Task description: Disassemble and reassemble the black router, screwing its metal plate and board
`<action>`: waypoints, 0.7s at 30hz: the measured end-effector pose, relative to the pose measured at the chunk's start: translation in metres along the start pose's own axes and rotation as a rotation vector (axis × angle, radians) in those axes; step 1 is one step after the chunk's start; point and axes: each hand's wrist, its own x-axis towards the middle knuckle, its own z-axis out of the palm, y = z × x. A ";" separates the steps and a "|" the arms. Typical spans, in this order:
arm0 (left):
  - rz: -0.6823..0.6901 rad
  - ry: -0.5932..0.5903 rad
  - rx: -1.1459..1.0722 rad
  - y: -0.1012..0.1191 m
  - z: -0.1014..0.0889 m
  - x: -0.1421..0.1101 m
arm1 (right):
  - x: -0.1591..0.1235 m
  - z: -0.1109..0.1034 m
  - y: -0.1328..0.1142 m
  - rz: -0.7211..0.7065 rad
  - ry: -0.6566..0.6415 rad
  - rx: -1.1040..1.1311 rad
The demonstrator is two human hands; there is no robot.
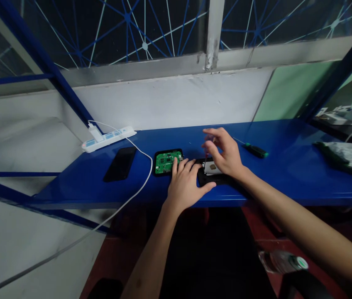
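Note:
My left hand [184,182] lies palm down with its fingers stretched out, resting at the left end of a black case [205,179]. Inside that case is a silver metal part [209,167] with a small brownish patch. Over it, my right hand [222,151] pinches a slim screwdriver [206,158], held upright with its tip down at the left side of the silver part. The screwdriver's handle is blurred and partly hidden by fingers. Just left of my left fingertips sits a green circuit board [165,162] in a black tray-like shell [155,165].
A dark smartphone [120,164] lies left on the blue table [275,182]. Behind it, a white power strip [109,139] carries a plug; its cable [143,187] drapes over the front edge. On the right are a green-black screwdriver [256,150] and a plastic bag [347,160].

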 end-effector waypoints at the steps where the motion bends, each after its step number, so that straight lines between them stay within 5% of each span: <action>1: 0.001 0.001 0.001 0.000 0.000 0.000 | 0.000 0.000 -0.001 0.010 -0.015 0.026; 12: 0.016 -0.046 0.014 -0.001 0.001 0.001 | -0.001 0.003 0.002 0.009 0.064 -0.037; 21: 0.022 -0.045 0.022 0.000 0.002 0.001 | -0.004 0.001 -0.001 0.090 -0.030 0.045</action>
